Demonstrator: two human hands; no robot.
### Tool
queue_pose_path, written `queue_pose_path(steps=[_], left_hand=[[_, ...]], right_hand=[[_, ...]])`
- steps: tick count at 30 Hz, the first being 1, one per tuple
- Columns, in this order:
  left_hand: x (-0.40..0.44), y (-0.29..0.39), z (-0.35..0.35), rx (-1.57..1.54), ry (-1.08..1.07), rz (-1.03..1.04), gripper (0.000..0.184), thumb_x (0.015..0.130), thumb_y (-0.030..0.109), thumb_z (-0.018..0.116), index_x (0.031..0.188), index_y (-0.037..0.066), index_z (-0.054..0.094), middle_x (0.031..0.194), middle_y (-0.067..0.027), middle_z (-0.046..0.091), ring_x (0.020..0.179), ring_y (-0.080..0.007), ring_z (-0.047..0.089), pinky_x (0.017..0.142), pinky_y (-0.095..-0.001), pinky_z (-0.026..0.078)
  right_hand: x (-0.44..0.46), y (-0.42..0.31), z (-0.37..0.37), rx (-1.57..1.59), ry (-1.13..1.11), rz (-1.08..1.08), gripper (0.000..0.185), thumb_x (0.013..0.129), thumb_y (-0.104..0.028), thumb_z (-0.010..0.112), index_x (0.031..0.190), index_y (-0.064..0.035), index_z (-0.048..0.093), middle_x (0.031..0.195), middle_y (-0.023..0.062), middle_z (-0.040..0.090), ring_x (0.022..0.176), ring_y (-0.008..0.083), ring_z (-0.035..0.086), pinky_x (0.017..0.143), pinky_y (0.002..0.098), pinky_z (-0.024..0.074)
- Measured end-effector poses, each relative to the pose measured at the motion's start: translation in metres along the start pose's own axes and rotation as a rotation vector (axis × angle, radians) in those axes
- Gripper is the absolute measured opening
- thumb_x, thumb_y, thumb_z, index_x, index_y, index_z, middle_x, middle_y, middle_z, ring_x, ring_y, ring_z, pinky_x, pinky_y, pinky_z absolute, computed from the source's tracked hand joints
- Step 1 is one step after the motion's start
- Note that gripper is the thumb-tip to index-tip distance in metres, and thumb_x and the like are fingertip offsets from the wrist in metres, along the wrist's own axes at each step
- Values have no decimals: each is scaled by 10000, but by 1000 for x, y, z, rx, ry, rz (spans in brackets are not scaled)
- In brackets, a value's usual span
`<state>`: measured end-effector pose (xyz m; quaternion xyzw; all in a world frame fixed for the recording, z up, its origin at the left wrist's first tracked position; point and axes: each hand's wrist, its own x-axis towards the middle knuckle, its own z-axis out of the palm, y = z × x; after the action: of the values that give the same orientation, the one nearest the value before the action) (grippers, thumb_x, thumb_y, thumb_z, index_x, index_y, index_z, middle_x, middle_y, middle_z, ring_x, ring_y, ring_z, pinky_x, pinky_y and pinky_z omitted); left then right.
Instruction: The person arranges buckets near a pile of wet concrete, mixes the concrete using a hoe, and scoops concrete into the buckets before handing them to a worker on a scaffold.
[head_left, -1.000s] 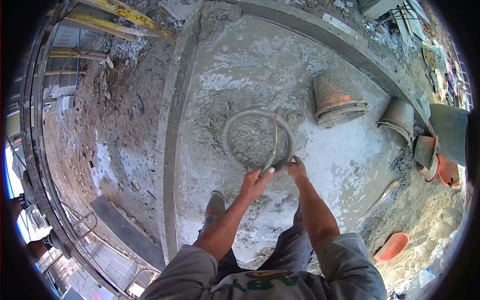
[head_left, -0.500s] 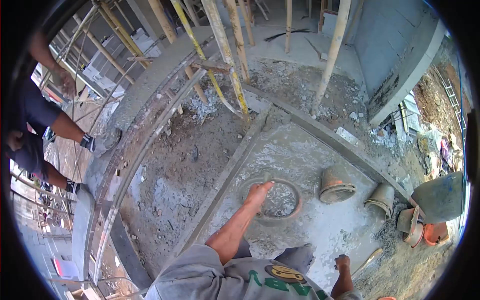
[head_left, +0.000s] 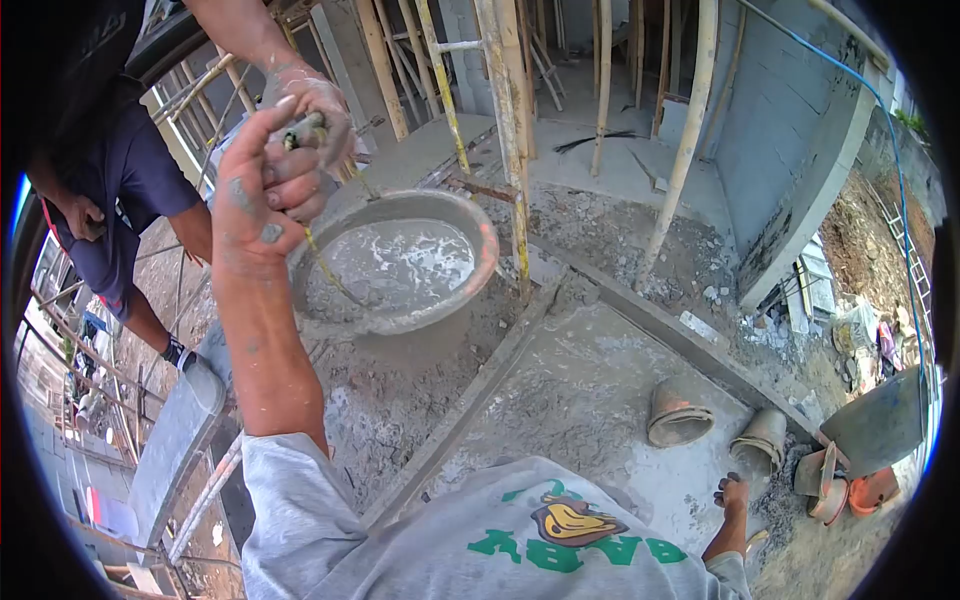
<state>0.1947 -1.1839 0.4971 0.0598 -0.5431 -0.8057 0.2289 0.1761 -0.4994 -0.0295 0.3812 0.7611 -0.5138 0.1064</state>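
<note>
My left hand (head_left: 275, 190) is raised at the upper left, its fingers closed around the wire handle (head_left: 325, 262) of a bucket (head_left: 486, 245). Wet grey mortar (head_left: 390, 265) nearly fills the bucket, which hangs over the rough ground with its rim tilted towards me. A co-worker's hand (head_left: 325, 100) reaches in from above and meets mine at the handle's top. Grey smears mark my fingers and wrist. Low on the right, my right hand (head_left: 733, 491) has loosely bent fingers with nothing visible in them, just below a tipped mortar-coated bucket (head_left: 757, 438).
The co-worker's foot (head_left: 203, 385) rests on a concrete ledge at left. Bamboo props (head_left: 683, 150) and a yellow pole (head_left: 440, 85) stand ahead. A concrete strip (head_left: 460, 400) borders the wet mortar floor (head_left: 560, 390). Another bucket (head_left: 680, 412) lies there; several containers (head_left: 825, 490) sit at right.
My left hand has lifted the bucket from the wet mortar floor, up and to the left. The co-worker's arm has come in to the handle. My right hand has shifted slightly up and right.
</note>
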Motion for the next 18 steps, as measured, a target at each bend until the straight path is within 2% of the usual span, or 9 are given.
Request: queue_pose_path(steps=[1,3,5,6,10,11,15,17,18], left_hand=[[4,10,0,60,46,133,276,903,303,526,731,91,484,459,115,240,329,-28,197,321,-193,145],[38,45,-57,103,-68,102,249,899,235,533,1062,47,539,548,52,341,380,-36,252,349,-184,174],[62,77,-107,277,-14,351,314,945,139,372,1215,30,489,616,3,374,428,-33,258,384,-170,189],[79,92,-130,358,40,393,320,942,144,385,1221,26,486,660,-9,390,478,-49,281,426,-179,206],[97,110,-203,772,393,494,358,928,168,438,1248,9,473,836,-61,453,675,-112,376,598,-217,274],[97,105,-213,930,494,539,370,925,174,451,1254,5,470,880,-74,469,724,-128,399,640,-227,291],[90,31,-167,1503,938,1016,426,912,198,504,1281,-11,456,1055,-126,531,922,-192,494,812,-265,359],[93,-63,-108,1471,811,1156,458,906,209,530,1294,-19,450,1143,-152,563,1020,-224,541,897,-284,393],[97,-134,-73,1390,637,1044,474,902,215,543,1301,-23,446,1187,-165,579,1070,-240,565,940,-293,410]], right_hand=[[-12,17,-13,-51,12,59,516,711,-24,502,1227,-14,491,737,120,577,468,211,543,382,328,428],[-48,24,-30,-115,52,163,273,707,-20,510,974,-19,567,703,101,553,476,221,547,386,344,435],[-67,46,-51,-157,84,241,78,720,-48,515,775,-28,566,671,89,536,474,231,551,388,349,446],[-64,71,-68,-153,70,300,61,756,-75,517,813,-52,512,696,72,517,482,217,538,407,355,452],[-83,88,-93,-112,176,425,236,770,-96,527,997,-54,576,733,85,541,510,218,546,423,352,463],[-85,88,-88,-72,240,395,123,731,-58,522,831,-36,590,662,71,536,433,184,516,362,325,435],[-65,86,-59,-106,152,373,378,735,-114,580,1105,-37,599,778,98,618,550,193,596,465,307,490],[-35,90,-39,-183,85,341,393,732,-122,576,1112,-26,601,835,122,647,593,189,627,491,319,512],[-17,90,-30,-224,41,334,404,731,-147,574,1118,-33,603,880,139,654,655,219,644,560,338,527]])
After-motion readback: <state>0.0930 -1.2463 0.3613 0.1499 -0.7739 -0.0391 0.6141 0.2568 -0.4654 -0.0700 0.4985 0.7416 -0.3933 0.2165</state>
